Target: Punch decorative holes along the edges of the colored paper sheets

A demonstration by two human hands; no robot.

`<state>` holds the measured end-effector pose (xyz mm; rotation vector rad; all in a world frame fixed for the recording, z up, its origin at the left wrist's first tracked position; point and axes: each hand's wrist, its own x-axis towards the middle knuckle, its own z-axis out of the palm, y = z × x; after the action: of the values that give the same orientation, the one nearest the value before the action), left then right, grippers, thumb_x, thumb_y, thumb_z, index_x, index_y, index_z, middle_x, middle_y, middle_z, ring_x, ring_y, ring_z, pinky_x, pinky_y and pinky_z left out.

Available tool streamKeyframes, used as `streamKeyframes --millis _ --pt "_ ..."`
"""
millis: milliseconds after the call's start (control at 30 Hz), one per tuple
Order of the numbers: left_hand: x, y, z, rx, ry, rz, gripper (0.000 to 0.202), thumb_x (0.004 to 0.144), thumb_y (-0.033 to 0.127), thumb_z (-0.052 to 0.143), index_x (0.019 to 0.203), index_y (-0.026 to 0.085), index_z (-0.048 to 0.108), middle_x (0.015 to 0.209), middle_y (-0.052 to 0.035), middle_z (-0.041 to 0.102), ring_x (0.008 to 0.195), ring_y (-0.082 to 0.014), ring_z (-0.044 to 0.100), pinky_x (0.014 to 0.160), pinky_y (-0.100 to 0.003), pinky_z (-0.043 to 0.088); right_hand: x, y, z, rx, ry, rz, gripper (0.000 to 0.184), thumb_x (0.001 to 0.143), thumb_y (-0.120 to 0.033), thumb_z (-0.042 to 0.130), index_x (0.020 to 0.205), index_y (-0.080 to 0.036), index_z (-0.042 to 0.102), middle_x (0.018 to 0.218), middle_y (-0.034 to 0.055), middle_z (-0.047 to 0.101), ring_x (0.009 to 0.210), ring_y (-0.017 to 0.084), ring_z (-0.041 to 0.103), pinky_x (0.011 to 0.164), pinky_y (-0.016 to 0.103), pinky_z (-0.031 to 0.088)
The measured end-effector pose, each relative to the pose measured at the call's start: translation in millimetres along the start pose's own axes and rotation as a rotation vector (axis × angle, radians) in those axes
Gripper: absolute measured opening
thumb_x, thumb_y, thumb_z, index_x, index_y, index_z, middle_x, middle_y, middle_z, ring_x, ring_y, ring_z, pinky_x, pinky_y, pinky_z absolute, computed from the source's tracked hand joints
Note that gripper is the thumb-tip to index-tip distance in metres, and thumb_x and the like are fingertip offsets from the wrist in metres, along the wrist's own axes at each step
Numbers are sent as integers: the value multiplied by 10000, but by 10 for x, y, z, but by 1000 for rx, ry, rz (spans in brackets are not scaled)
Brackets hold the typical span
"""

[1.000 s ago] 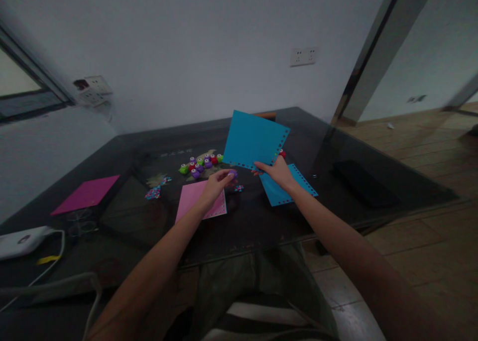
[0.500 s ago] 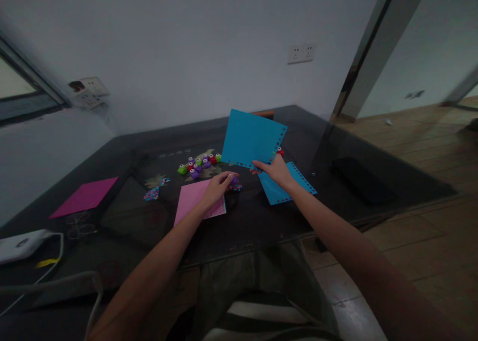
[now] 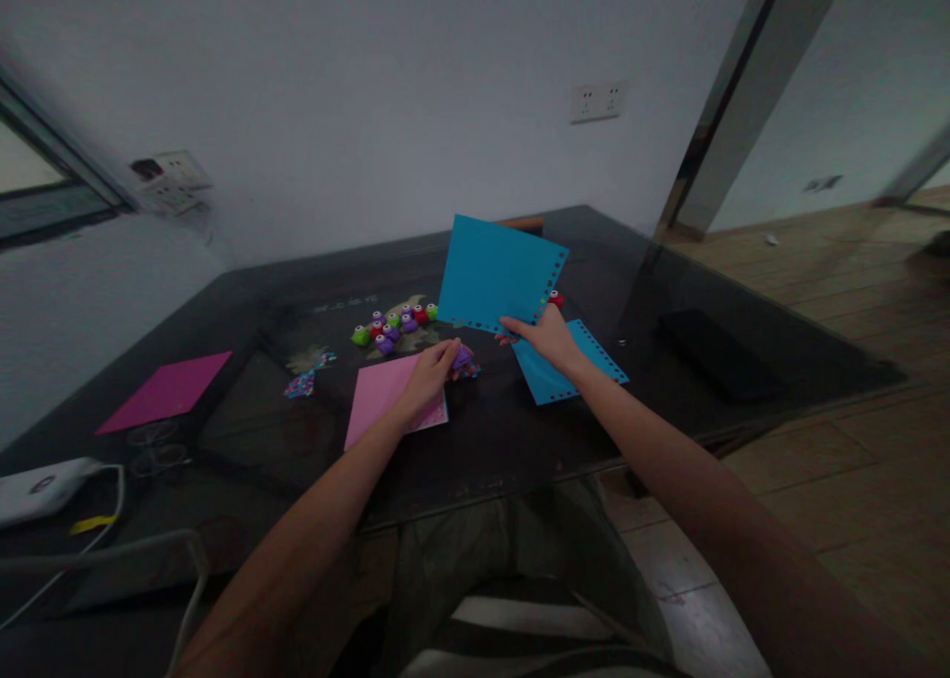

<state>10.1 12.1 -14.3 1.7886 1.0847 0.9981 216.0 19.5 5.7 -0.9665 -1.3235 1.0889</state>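
My right hand (image 3: 547,339) pinches the lower edge of a blue paper sheet (image 3: 496,274) and holds it tilted up above the dark table (image 3: 520,431); small holes run along two of the sheet's edges. My left hand (image 3: 428,373) is closed on a small purple craft punch (image 3: 461,358), low over the upper right corner of a light pink sheet (image 3: 386,398). A second blue sheet (image 3: 565,369) with punched edges lies flat under my right wrist. A red punch (image 3: 555,299) peeks out behind my right hand.
A cluster of green, purple and red punches (image 3: 395,325) sits behind the pink sheet. Paper scraps (image 3: 303,383) lie to its left. A magenta sheet (image 3: 164,393) lies far left, a white device with cable (image 3: 41,485) at the near left edge, a black flat object (image 3: 713,355) right.
My left hand with the purple punch has dropped lower, down onto the pink sheet's corner. The raised blue sheet has hardly moved.
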Motion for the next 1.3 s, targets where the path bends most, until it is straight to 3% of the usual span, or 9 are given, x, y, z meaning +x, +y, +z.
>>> streamKeyframes --millis 167,300,600,833,1000,1100,1200,1300 --pt "-19 37 -46 312 46 142 275 858 433 473 801 215 631 704 -13 595 668 -186 517 638 -264 330 -5 -22 7 3 1 -3 373 631 -389 731 888 -166 578 822 98 697 646 209 669 617 364 592" --pt "-8 16 -70 513 32 179 281 893 404 413 895 227 632 753 -37 617 691 -205 538 656 -271 339 -12 -40 15 3 7 8 391 632 -380 731 914 -160 572 830 99 696 648 210 670 628 367 596" --pt "-3 -12 -63 609 16 211 278 897 405 415 919 230 632 777 -56 630 724 -220 556 652 -271 332 -17 -35 14 -2 -1 -8 368 652 -359 723 915 -143 586 825 110 698 632 209 672 619 359 602" --pt "0 -25 -98 470 77 165 263 879 407 437 875 230 631 740 -26 615 679 -199 542 641 -258 328 -20 -47 14 -41 -16 6 296 677 -366 705 854 -151 604 747 99 694 637 215 670 644 375 593" --pt "12 -8 -134 243 203 159 248 838 411 517 810 208 657 706 -17 612 660 -181 521 649 -255 333 -9 -23 3 -10 -19 -26 335 704 -425 675 891 -159 594 724 77 688 583 195 657 599 353 586" --pt "25 3 -137 172 222 158 265 835 413 524 796 189 661 724 -21 618 672 -169 520 638 -251 349 3 5 -7 -17 -24 -33 380 733 -474 638 952 -166 596 787 72 696 588 188 656 604 356 589" --pt "41 0 -121 18 209 93 319 843 458 504 862 176 653 712 -25 622 587 -139 494 544 -238 345 19 42 -29 -44 12 -71 409 749 -477 622 1028 -180 596 984 93 688 739 218 678 720 413 587" --pt "48 -17 -108 -172 170 -14 378 825 505 516 934 165 641 686 -28 627 490 -102 454 453 -219 298 42 70 -70 -122 115 -152 396 748 -437 637 1052 -186 602 1132 108 645 1021 252 622 940 460 487"
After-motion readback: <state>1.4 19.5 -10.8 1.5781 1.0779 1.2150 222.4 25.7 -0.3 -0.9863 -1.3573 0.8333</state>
